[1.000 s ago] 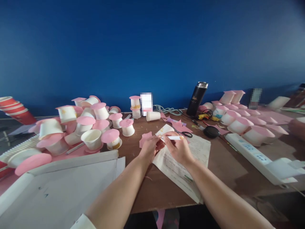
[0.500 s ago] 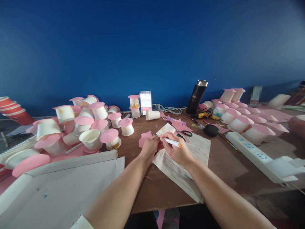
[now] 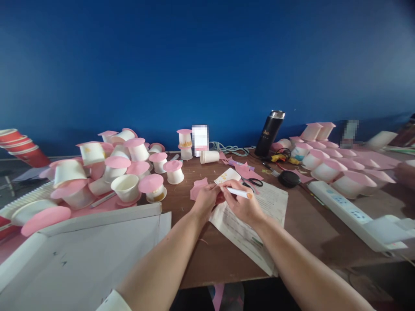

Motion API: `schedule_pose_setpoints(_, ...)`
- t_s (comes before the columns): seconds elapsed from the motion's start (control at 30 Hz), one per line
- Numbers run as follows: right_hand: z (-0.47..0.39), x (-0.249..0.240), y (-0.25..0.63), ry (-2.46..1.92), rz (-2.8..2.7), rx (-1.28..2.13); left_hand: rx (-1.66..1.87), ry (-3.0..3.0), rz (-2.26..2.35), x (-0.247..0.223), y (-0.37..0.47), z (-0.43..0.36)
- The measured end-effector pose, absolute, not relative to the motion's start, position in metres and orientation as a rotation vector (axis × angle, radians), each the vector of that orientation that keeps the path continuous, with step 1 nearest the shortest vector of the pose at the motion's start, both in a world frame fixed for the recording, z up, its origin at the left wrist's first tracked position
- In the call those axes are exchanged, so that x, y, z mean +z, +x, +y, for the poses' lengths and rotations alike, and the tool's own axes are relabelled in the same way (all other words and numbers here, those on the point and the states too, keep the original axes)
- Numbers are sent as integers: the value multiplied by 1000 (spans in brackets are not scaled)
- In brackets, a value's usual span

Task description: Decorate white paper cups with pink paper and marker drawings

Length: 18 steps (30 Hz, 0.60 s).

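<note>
My right hand (image 3: 242,205) is closed round a white marker (image 3: 238,192) with an orange end, its tip hidden by my fingers. Closed on a white paper cup (image 3: 228,174) with orange-yellow marks is my left hand (image 3: 209,196); the cup lies on its side and its near part is covered by both hands. Beneath my hands a printed sheet (image 3: 269,207) rests on the brown table. A pair of black-handled scissors (image 3: 256,182) lies just beyond the right hand, on pink paper scraps (image 3: 249,170). Another pink scrap (image 3: 198,188) is beside the left hand.
Many paper cups with pink discs (image 3: 151,183) crowd the left, behind a grey-white box lid (image 3: 81,259). A black flask (image 3: 270,134) leans near the blue wall. A power strip (image 3: 343,216) and more pink-topped cups (image 3: 327,169) are at right.
The whole view has shifted slightly, so things sit a little further right. Both hands keep their hold on the cup and the marker, with hardly any other movement.
</note>
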State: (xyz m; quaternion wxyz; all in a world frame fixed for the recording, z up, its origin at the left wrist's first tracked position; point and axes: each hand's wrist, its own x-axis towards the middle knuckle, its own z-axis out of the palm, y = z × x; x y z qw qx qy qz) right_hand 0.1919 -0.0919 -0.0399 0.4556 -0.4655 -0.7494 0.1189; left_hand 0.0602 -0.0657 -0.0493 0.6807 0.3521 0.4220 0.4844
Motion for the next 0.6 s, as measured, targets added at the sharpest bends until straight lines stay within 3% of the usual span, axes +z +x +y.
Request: schedule_pose_setpoints(0.6,-89,-41,193,-1199,-1849,268,1106,881,939,-60,59,-62)
